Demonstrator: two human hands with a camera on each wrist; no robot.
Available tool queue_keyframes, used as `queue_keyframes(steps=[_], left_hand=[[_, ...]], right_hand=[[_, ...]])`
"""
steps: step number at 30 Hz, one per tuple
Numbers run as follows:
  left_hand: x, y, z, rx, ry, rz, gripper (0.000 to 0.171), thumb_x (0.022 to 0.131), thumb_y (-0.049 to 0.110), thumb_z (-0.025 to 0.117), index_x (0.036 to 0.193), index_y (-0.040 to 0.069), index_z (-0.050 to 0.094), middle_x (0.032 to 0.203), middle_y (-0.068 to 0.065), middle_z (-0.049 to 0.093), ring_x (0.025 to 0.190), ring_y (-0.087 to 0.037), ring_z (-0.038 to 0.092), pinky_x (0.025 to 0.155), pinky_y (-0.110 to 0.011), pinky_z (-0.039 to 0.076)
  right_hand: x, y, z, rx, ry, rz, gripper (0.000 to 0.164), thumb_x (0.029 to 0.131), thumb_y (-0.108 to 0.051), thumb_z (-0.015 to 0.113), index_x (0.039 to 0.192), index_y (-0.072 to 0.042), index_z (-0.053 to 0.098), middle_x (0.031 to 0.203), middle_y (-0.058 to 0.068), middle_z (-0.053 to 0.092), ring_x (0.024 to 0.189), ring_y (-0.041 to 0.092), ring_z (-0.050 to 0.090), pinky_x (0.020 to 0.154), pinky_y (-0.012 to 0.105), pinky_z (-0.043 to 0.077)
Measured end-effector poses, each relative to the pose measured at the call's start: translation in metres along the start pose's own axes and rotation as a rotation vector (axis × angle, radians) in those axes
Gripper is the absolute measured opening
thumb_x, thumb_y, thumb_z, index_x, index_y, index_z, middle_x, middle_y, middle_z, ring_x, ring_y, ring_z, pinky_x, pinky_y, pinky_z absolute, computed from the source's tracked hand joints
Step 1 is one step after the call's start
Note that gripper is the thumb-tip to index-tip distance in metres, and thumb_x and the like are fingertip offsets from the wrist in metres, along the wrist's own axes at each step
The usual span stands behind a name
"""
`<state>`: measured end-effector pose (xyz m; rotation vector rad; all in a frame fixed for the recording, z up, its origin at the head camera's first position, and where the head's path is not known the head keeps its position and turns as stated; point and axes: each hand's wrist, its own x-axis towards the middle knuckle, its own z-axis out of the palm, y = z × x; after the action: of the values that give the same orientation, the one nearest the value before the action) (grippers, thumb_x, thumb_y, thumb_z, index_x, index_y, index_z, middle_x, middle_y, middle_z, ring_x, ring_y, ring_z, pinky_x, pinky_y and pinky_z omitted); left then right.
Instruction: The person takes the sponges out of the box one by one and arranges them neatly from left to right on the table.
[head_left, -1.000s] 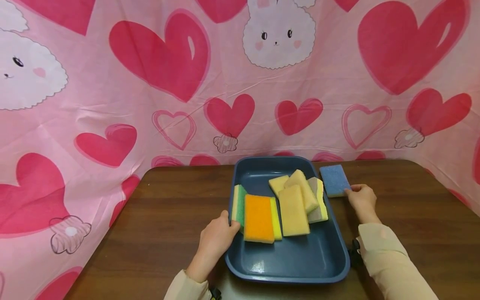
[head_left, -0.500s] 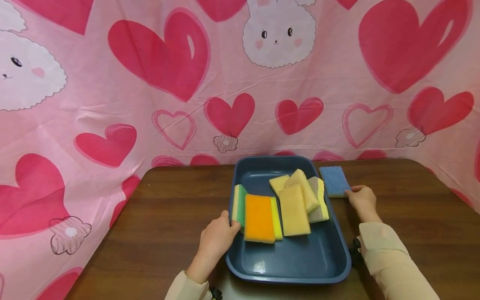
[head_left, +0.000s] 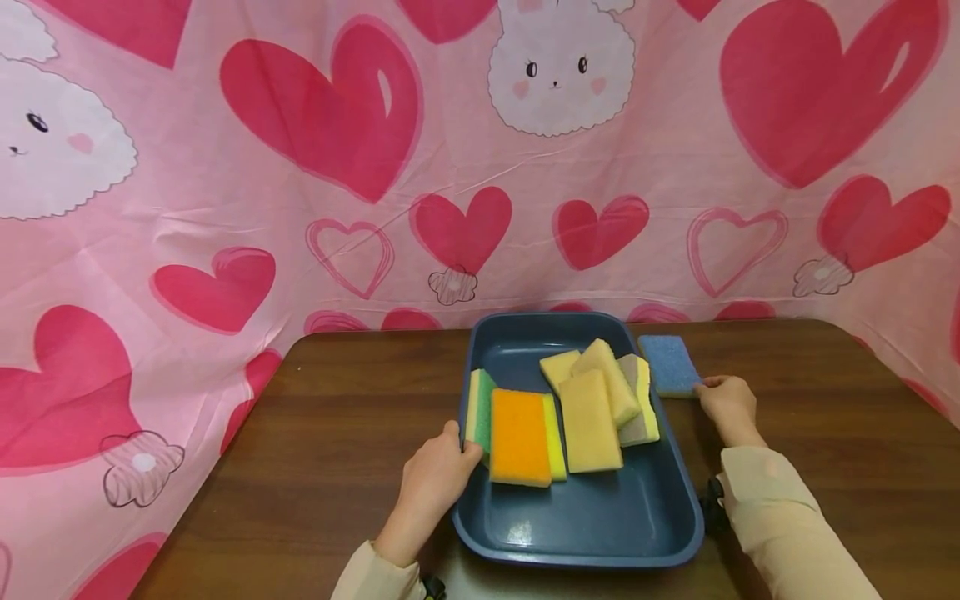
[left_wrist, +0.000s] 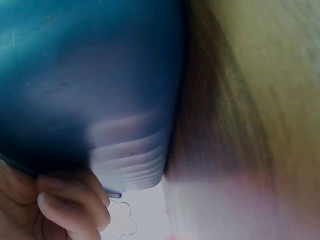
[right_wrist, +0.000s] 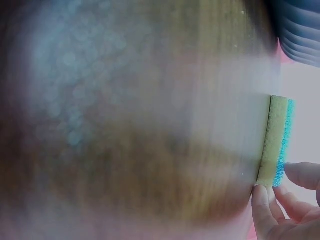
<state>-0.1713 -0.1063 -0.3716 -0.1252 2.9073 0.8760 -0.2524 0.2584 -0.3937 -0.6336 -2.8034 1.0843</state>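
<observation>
A dark blue tray [head_left: 600, 517] lies on the table, and my left hand [head_left: 435, 471] grips its left rim. In the left wrist view, curled fingers [left_wrist: 75, 205] hold the tray's edge. To the right of the tray, a blue-topped sponge [head_left: 669, 365] lies flat on the table. My right hand [head_left: 729, 408] pinches its near right corner; the right wrist view shows the thumb [right_wrist: 302, 175] on the blue face and fingertips at the edge. Inside the tray are an orange sponge [head_left: 520, 437], a green-and-cream sponge [head_left: 480, 408] and several yellow sponges [head_left: 591, 421].
The brown wooden table [head_left: 360, 408] extends to both sides of the tray. A pink heart-patterned cloth [head_left: 480, 167] hangs behind and along the sides. The tray's right wall [head_left: 675, 454] stands between its sponges and my right hand.
The blue sponge has shifted very slightly toward me, with my right hand at its corner. My left hand stays on the tray rim, and the tray's contents look unchanged.
</observation>
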Motion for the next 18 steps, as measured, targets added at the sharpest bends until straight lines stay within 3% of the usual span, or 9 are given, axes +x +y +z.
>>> queue_keyframes(steps=[6, 18], left_hand=[[-0.0007, 0.0002, 0.0014, -0.004, 0.009, 0.006, 0.026, 0.083, 0.027, 0.046, 0.096, 0.004, 0.050, 0.064, -0.007, 0.046, 0.055, -0.021, 0.044, 0.054, -0.031, 0.030], [-0.0021, 0.0007, 0.0029, 0.008, 0.037, 0.018, 0.024, 0.084, 0.026, 0.046, 0.094, 0.004, 0.048, 0.062, -0.007, 0.044, 0.054, -0.021, 0.043, 0.052, -0.031, 0.030]], right_hand=[[-0.0007, 0.0019, -0.0023, 0.018, 0.000, 0.016, 0.046, 0.089, -0.021, 0.044, 0.115, 0.015, 0.053, 0.120, 0.036, 0.051, 0.103, 0.047, 0.051, 0.083, 0.049, 0.043], [-0.0075, -0.0067, -0.0104, 0.104, -0.025, 0.064, 0.055, 0.090, -0.025, 0.033, 0.125, 0.016, 0.046, 0.130, 0.037, 0.043, 0.113, 0.049, 0.046, 0.092, 0.052, 0.041]])
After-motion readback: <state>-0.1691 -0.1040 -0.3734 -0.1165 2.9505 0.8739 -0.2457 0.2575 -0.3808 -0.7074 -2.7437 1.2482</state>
